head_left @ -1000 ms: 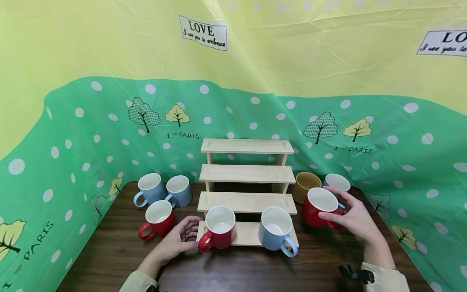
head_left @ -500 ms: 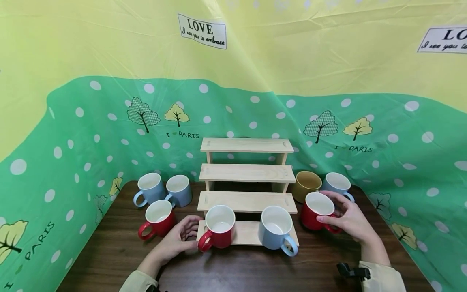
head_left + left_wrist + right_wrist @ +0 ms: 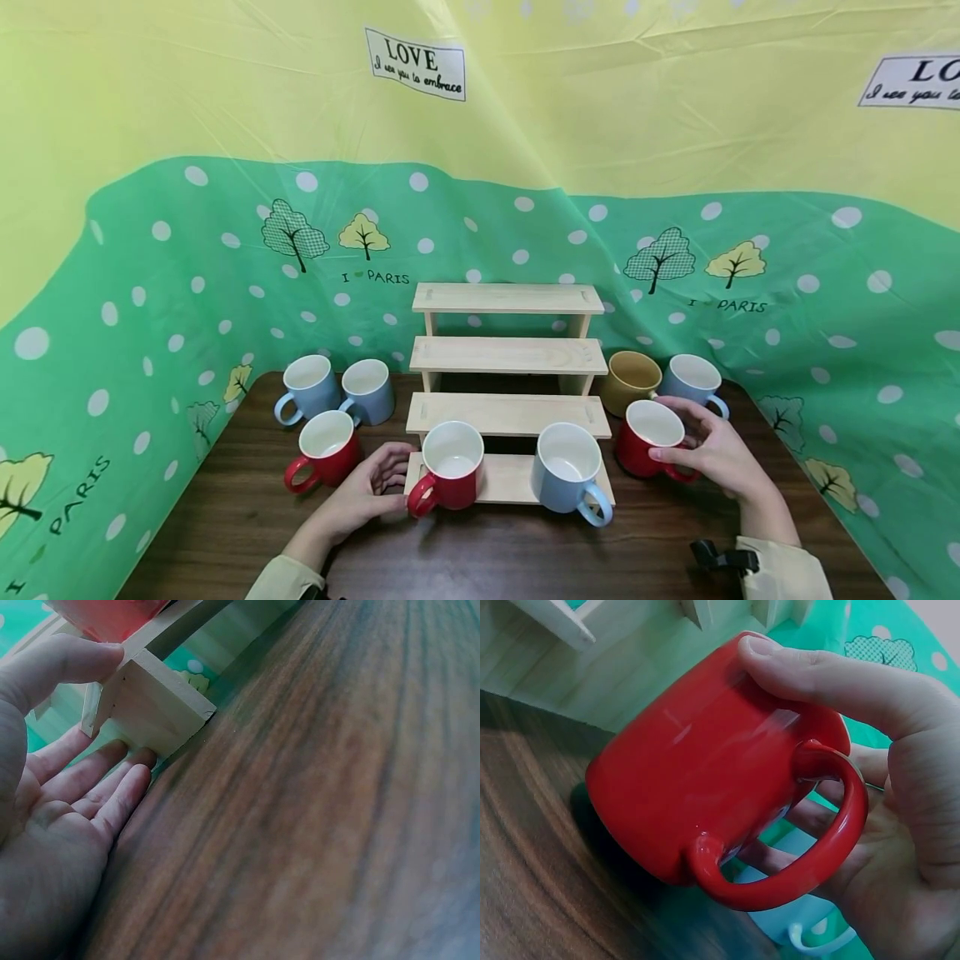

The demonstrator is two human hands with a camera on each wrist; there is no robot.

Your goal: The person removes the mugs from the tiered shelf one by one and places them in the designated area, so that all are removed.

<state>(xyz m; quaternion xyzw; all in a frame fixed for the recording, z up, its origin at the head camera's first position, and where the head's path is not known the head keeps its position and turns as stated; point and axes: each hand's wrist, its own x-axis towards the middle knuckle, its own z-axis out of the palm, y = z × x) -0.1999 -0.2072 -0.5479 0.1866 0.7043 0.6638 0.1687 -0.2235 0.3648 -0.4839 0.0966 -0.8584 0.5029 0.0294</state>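
Note:
My right hand (image 3: pixel 722 457) holds a red mug (image 3: pixel 647 443) with a white inside, to the right of a stepped wooden shelf (image 3: pixel 510 414). In the right wrist view the thumb (image 3: pixel 787 669) lies on the mug's side near the rim, fingers behind it, the handle (image 3: pixel 810 877) towards the palm. The mug's base is close to the tabletop; I cannot tell whether it touches. My left hand (image 3: pixel 365 493) grips the left end of the shelf's lowest step, thumb at the corner and fingers beside the end panel (image 3: pixel 161 709). Another red mug (image 3: pixel 452 468) and a light blue mug (image 3: pixel 564 471) stand on that step.
Left of the shelf on the brown table (image 3: pixel 480 558) stand a red mug (image 3: pixel 326 450) and two blue mugs, one the nearer blue mug (image 3: pixel 369 396). At the back right are a mustard mug (image 3: pixel 628 387) and a blue mug (image 3: pixel 690 382). A patterned cloth (image 3: pixel 510 225) hangs behind.
My right hand has lowered the red mug slightly towards the table and to the left, so the blue mug behind it shows more fully. The left hand has stayed in place.

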